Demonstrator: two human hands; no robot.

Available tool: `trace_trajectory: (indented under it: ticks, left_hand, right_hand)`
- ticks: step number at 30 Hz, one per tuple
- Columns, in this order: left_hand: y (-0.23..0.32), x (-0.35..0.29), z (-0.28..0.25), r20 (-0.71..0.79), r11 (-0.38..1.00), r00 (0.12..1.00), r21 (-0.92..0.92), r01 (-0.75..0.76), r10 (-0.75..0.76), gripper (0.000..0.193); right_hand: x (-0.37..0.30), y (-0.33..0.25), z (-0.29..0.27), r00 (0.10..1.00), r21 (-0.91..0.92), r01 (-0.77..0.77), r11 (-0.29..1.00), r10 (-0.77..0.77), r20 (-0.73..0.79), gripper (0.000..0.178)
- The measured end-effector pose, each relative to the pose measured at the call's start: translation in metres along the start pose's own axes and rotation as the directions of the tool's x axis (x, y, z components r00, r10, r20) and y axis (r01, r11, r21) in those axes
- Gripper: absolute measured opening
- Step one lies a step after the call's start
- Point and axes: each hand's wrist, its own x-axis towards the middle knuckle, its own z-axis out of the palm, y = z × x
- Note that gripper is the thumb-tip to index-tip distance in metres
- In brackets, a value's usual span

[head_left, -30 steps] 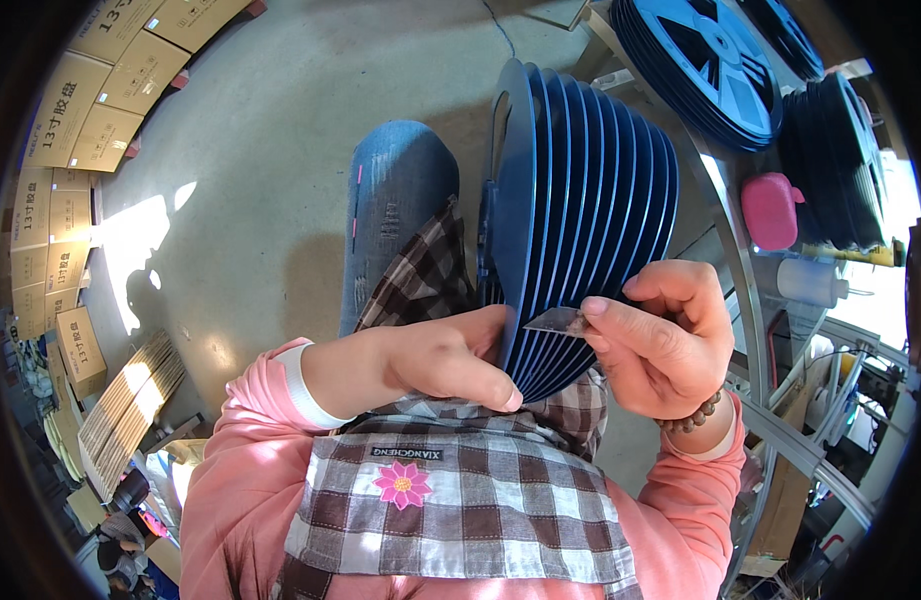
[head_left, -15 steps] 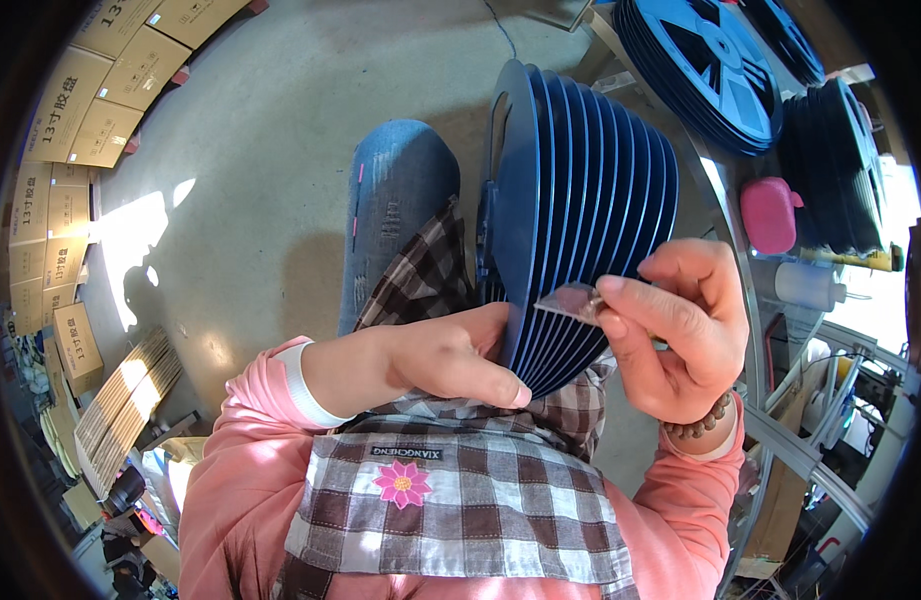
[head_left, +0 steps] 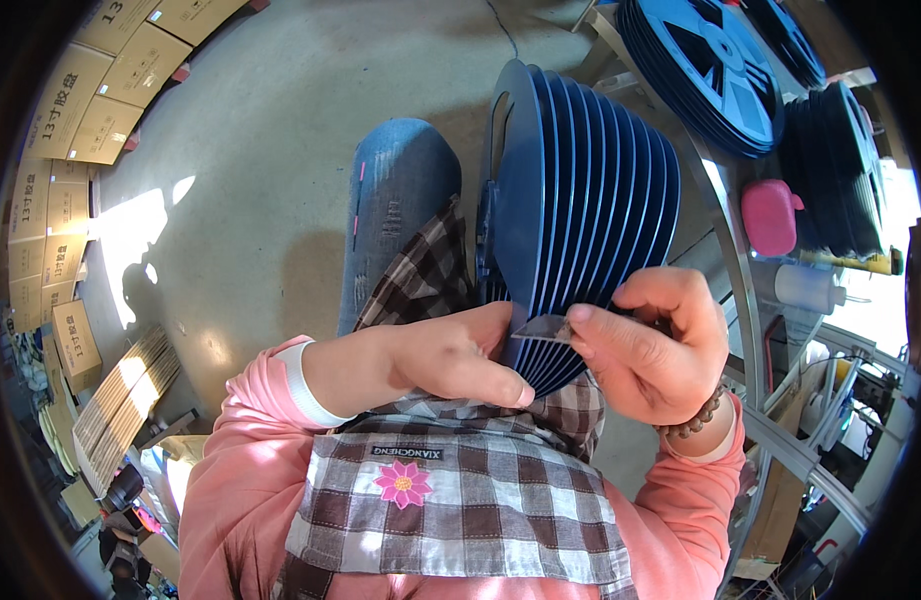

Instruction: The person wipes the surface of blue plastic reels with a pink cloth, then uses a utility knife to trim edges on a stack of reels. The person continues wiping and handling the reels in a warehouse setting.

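Note:
A stack of dark blue plastic reels (head_left: 590,180) stands on edge on my lap, the discs parallel with narrow gaps. My left hand (head_left: 460,360) is closed round the near rim of the leftmost disc, thumb on the outside and fingers hidden behind it. Between thumb and forefinger, my right hand (head_left: 655,345) pinches a small clear plastic piece (head_left: 543,328), thin and flat with a pointed end. That piece lies over the near edges of the discs, just above my left thumb; whether it touches them I cannot tell.
Stacked cardboard boxes (head_left: 65,105) line the left side, with flattened cardboard (head_left: 130,405) nearer. On the bench at right lie more blue reels (head_left: 700,70), a pink case (head_left: 770,217), a dark reel stack (head_left: 830,170) and a whitish bottle (head_left: 808,286).
My right hand has moved left and slightly nearer to me, bringing the clear piece over the disc edges. My left hand and the reels have barely moved.

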Motion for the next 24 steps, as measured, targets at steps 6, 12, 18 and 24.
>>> trace_trajectory:
  ticks: [6, 12, 18, 24]
  left_hand:
    - [-0.003, 0.000, -0.002, 0.010, 1.000, 1.000, -0.007, -0.016, 0.016, 0.045]
    - [-0.005, -0.002, -0.006, 0.049, 0.998, 0.998, -0.033, 0.044, -0.042, 0.075]
    - [-0.009, 0.001, -0.003, 0.054, 0.999, 0.997, -0.029, -0.045, 0.046, 0.045]
    - [-0.007, -0.003, -0.007, 0.045, 0.994, 0.995, -0.063, 0.091, -0.088, 0.078]
  right_hand:
    - [-0.009, 0.000, 0.005, 0.996, -0.036, 0.082, 0.996, -0.083, -0.018, 0.033]
    - [-0.011, 0.000, 0.005, 0.999, 0.037, 0.032, 0.999, -0.032, -0.017, 0.032]
    - [-0.008, 0.002, 0.005, 0.998, 0.043, -0.019, 0.999, 0.022, -0.066, 0.028]
    - [-0.008, 0.001, 0.007, 0.997, -0.004, 0.050, 0.999, -0.050, -0.054, 0.030]
